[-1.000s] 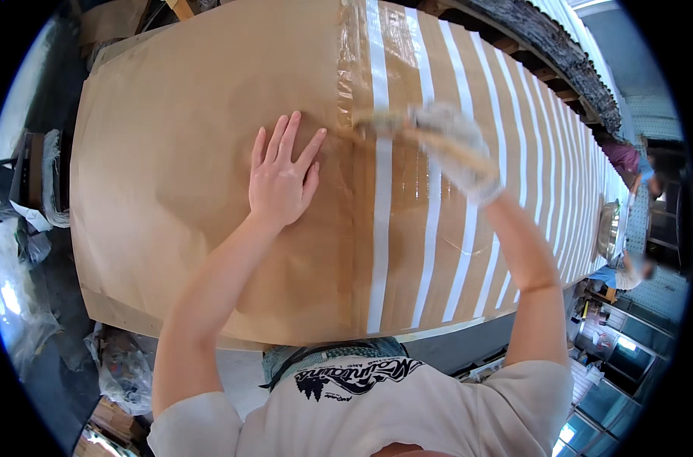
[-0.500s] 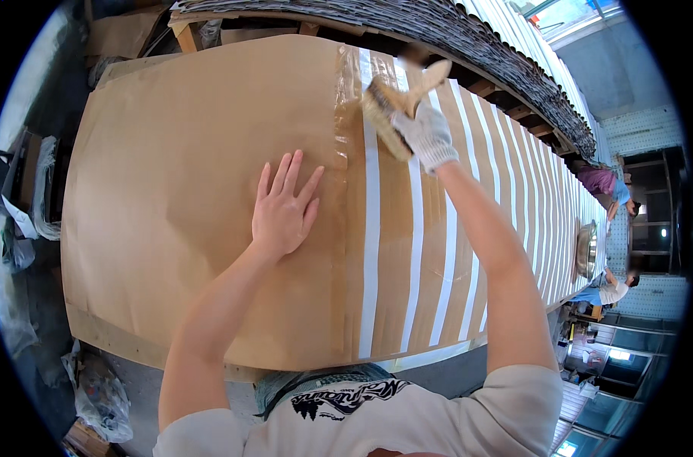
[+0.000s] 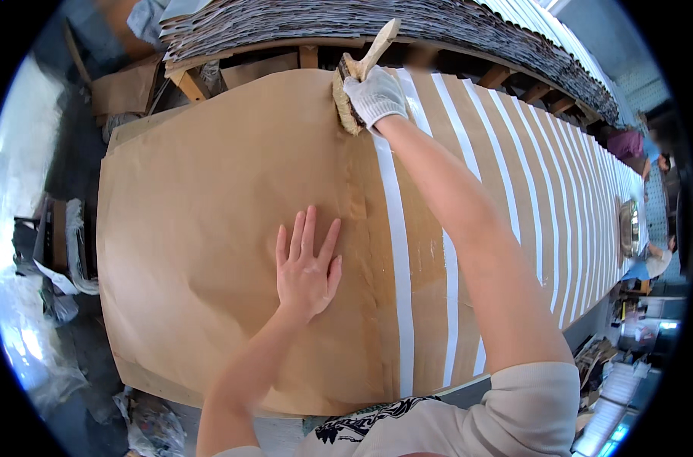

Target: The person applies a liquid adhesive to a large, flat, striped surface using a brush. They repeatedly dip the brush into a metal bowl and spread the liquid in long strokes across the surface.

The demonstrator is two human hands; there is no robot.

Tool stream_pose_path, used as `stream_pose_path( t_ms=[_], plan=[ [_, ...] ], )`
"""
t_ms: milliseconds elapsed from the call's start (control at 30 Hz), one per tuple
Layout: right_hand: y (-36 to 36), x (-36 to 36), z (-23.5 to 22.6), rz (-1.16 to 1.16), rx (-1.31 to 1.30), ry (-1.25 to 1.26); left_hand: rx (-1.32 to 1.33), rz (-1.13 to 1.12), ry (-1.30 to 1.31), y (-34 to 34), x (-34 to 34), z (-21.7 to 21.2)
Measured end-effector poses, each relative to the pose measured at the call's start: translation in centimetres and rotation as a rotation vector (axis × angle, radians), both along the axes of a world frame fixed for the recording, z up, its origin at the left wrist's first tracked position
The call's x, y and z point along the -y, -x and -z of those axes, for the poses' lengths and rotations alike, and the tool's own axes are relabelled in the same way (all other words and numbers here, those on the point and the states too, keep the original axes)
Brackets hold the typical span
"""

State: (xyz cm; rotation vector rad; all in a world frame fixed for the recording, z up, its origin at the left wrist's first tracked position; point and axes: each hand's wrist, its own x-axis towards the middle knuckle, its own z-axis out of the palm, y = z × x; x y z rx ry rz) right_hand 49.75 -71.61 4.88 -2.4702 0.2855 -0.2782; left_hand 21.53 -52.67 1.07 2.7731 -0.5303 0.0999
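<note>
A wide sheet of brown paper covers the left part of the long table. My bare left hand lies flat on it, fingers spread. My right hand, in a white knit glove, grips a wide paste brush with a pale wooden handle. The brush's bristles touch the far end of the sheet's right edge. To the right, overlapping brown sheets alternate with white strips. Wet, glossy patches show on the brown paper beside the nearest strip.
A long stack of layered sheets rests on a wooden frame beyond the table. A metal basin stands at the far right end, with two people near it. Clear plastic bags lie on the floor at lower left.
My right hand has carried the brush left and away from me, to the far end of the sheet's edge. My left hand stays flat on the paper. The view has shifted.
</note>
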Motion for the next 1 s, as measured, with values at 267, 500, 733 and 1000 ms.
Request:
stream_pose_path(
  t_ms=[267,500,733,1000],
  plan=[
    [-0.8,14.6,0.9,0.086,0.101,0.361,-0.004,0.006,0.013,-0.1,0.8,0.1],
    [-1.6,13.6,-3.4,0.007,0.056,0.194,0.004,-0.010,-0.008,-0.1,0.8,0.0],
    [1.0,9.1,-1.5,-0.174,-0.097,0.005,-0.019,0.001,-0.080,0.2,0.7,0.5],
    [-4.0,21.1,-0.6,0.204,-0.057,0.353,-0.005,0.015,-0.091,-0.2,1.2,0.4]
  ],
)
